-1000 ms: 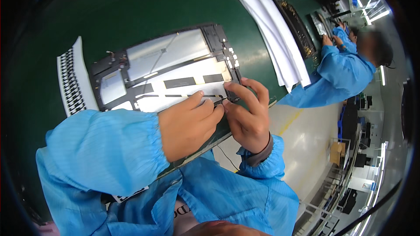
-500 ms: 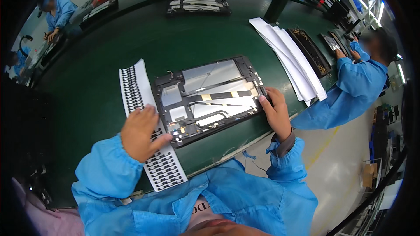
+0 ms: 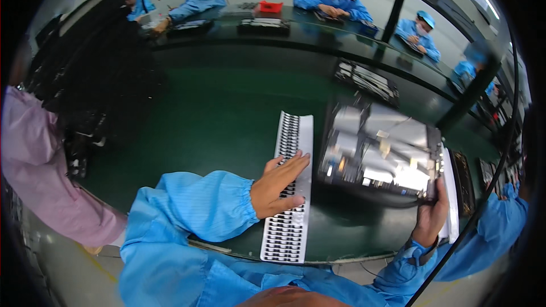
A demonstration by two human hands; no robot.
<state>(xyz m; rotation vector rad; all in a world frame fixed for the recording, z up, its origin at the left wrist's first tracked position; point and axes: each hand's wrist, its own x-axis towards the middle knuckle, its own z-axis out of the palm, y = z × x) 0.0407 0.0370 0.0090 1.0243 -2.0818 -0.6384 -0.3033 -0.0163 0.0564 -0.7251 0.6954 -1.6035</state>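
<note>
My left hand (image 3: 281,186) lies with fingers apart on a long white sheet (image 3: 307,136) carrying rows of small black stick-on pieces. Its thumb points right, across the sheet. To the right of the sheet is an opened tablet (image 3: 381,150), its silver plates, dark frame and ribbon cables exposed and smeared by motion. My right hand (image 3: 433,216) grips the tablet's lower right corner, thumb along the edge and the other fingers hidden beneath. Whether the tablet is raised off the green table (image 3: 216,119) I cannot tell.
Another opened device (image 3: 367,81) lies farther back. White paper (image 3: 452,193) and a dark tray (image 3: 462,179) sit beyond my right hand. A dark, blurred mass (image 3: 96,68) stands at the left, near a person in a pink sleeve (image 3: 74,193). Several people in blue work along the far bench.
The view has swung left, so sheet and tablet appear farther right. My left thumb has come away from the tablet's edge onto the sheet. My right hand keeps its grip on the tablet.
</note>
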